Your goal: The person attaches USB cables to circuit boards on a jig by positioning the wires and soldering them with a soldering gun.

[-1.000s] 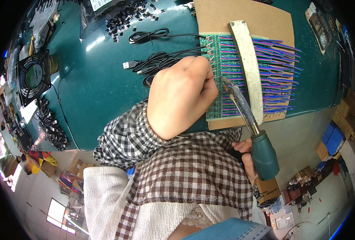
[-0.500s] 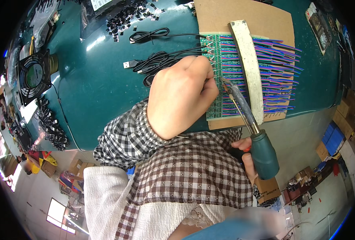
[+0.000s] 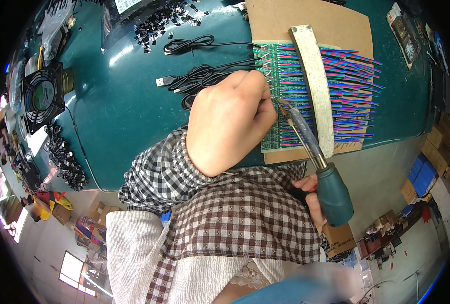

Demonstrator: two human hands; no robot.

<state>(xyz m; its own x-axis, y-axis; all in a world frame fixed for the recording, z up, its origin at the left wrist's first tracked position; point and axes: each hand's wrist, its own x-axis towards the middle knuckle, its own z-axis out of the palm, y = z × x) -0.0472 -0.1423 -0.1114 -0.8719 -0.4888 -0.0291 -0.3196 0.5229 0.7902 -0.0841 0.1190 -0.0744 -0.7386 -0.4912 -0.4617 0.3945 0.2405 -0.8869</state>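
Observation:
My left hand (image 3: 230, 119) is closed in a pinch at the left edge of a green circuit board panel (image 3: 270, 139). Whatever its fingertips hold is hidden beneath the knuckles. In my right hand (image 3: 313, 202), partly covered by the handle, is a soldering iron (image 3: 335, 195) with a green grip. Its tip meets the panel just right of my left fingertips. Black USB cables (image 3: 199, 76) run to the panel's upper left edge, and some pass under my left hand. Many red, blue and black wires (image 3: 349, 96) extend from the panel's right side.
A pale bar (image 3: 313, 86) lies across the wires, over a cardboard sheet (image 3: 331, 20). A small fan (image 3: 43, 97) stands at the left, near bundled black cables (image 3: 65, 159). Loose black connectors (image 3: 159, 28) are piled at the back. A worn tray (image 3: 403, 38) sits far right.
The soldering iron has shifted very slightly, its tip end a little lower and its handle a touch higher. My left hand stays in place.

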